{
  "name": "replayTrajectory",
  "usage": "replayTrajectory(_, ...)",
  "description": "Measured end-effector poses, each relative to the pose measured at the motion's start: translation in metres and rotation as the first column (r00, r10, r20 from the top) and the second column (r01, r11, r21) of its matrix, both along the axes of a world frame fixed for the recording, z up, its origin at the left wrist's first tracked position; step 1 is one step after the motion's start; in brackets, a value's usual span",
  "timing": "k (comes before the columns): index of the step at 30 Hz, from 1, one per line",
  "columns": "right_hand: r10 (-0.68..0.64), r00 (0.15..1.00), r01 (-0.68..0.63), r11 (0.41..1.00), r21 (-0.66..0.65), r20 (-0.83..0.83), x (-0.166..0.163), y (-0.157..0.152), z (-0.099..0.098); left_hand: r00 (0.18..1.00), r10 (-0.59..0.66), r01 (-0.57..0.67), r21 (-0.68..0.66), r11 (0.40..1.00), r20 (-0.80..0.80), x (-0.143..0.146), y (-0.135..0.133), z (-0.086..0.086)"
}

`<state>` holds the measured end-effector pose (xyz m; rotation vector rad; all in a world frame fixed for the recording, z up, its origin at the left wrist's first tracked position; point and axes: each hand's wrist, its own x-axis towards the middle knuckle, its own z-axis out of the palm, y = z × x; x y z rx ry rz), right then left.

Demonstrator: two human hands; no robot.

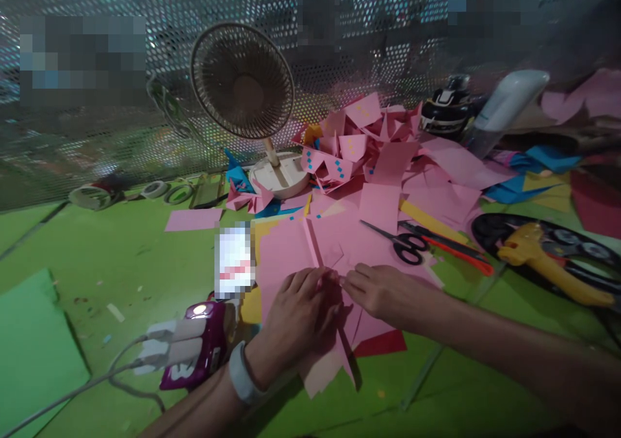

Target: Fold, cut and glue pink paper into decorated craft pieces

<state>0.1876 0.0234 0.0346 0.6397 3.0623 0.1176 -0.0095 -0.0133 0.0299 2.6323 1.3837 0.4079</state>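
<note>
A narrow strip of pink paper (313, 244), which looks folded, runs up and down between my hands. My left hand (295, 312) curls over its middle with the fingers closed, a pale band around that wrist. From the other side my right hand (376, 289) pinches the strip, its fingertips almost touching the left ones. The exact grip is partly covered by the fingers. Under both hands lie pink paper sheets (281, 247) with small blue squares near the far edge. Black scissors (405, 244) rest just beyond my right hand, beside a cutter with an orange-red handle (470, 257).
Behind, folded pink paper pieces (359, 140) are heaped beside a fan (242, 82). A yellow glue gun (548, 263) lies at the right. At the left are a lit phone (234, 257), a purple power strip (206, 347) with cables, tape rolls (94, 195) and green paper (33, 354).
</note>
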Motion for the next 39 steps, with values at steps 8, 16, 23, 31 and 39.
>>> replayTrajectory(8,0.001,1.0,-0.001,1.0,-0.009,0.014,-0.002,0.0,0.003,0.998,-0.006,0.004,0.016,1.0,0.068,0.004,-0.001,0.0)
replayTrajectory(16,-0.056,0.997,0.053,0.998,0.045,0.062,-0.004,-0.009,0.007,0.999,-0.032,0.032,0.004,0.999,0.025,0.005,0.001,0.003)
replayTrajectory(23,-0.135,0.983,0.126,0.989,0.074,0.124,-0.009,-0.018,0.016,0.998,-0.014,0.015,0.016,1.0,-0.068,0.009,0.001,0.006)
replayTrajectory(31,-0.292,0.95,0.283,0.955,0.089,0.114,-0.008,-0.028,0.013,0.984,-0.022,0.035,0.07,0.997,-0.177,0.011,0.0,0.01)
replayTrajectory(39,-0.684,0.73,0.438,0.457,-0.774,0.009,0.0,0.018,0.0,0.977,-0.027,0.06,0.147,0.987,-0.214,0.01,-0.002,0.007)
